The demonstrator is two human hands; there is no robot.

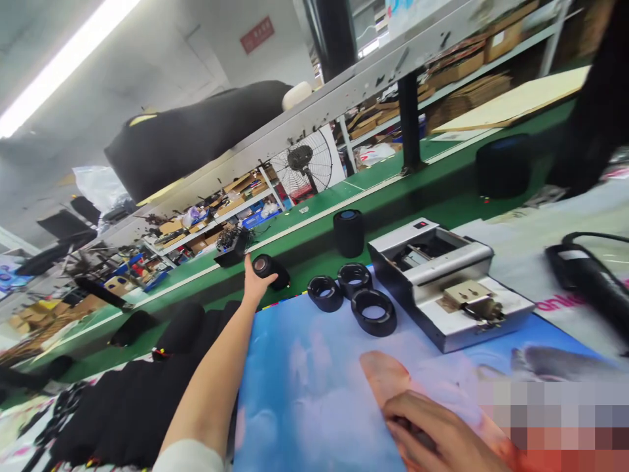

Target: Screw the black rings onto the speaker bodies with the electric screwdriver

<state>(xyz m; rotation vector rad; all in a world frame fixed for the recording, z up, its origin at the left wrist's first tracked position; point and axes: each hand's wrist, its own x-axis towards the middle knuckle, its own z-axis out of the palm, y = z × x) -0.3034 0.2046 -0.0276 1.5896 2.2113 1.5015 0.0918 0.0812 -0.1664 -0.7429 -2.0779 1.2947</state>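
With my left arm stretched out, my left hand [255, 282] is closed around a small black cylindrical speaker [276, 272], tilted at the edge of the green conveyor belt. My right hand [435, 429] is low over the blue and pink printed mat [295, 387], its fingers curled together; what they hold, if anything, is hidden. Between the hands, three black plastic rings [374, 313] lie grouped on the mat. A silver and black metal device [442, 282] with a small red switch stands beside them.
Another black cylinder [348, 233] stands on the belt [314, 252], and a larger one [504, 165] farther right. Many black cloth-covered cylinders [122, 406] lie at left. A black corded tool [590, 282] rests at right. A metal beam [373, 82] crosses overhead.
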